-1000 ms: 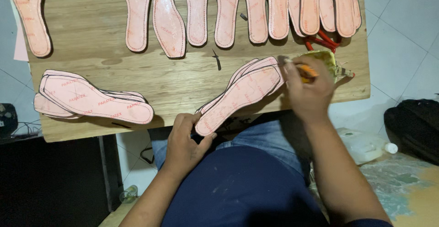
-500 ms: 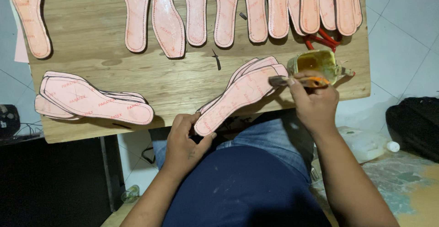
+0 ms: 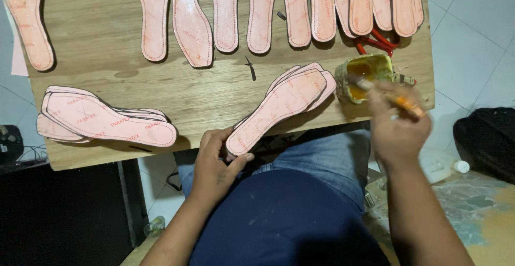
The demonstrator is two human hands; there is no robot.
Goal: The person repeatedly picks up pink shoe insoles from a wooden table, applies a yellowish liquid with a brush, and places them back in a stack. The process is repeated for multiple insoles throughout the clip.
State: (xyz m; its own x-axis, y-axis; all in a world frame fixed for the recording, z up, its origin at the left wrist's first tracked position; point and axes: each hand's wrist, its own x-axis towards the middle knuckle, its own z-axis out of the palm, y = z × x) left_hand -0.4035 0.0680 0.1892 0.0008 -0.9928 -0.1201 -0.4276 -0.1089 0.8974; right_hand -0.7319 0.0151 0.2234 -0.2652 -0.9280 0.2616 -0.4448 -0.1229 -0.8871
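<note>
Two hands busy: my left hand (image 3: pixel 217 161) pinches the heel of the pink foam insole (image 3: pixel 279 110); my right hand (image 3: pixel 394 129) grips an orange-handled brush (image 3: pixel 383 95) dipped in the glue-crusted yellow pot (image 3: pixel 365 75)

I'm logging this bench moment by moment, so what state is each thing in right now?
Left hand: gripping the heel end of the top insole.
Insole stack by the hands: fanned, overhanging the board's edge.
Right hand: holding the brush.
Brush: tip dipped in the pot.
Glue pot: open, yellowish glue inside.
Insole stack at left: lying flat, untouched.
Row of insoles at the far edge: laid singly, glossy.
Wooden board: bare patches between.
</note>
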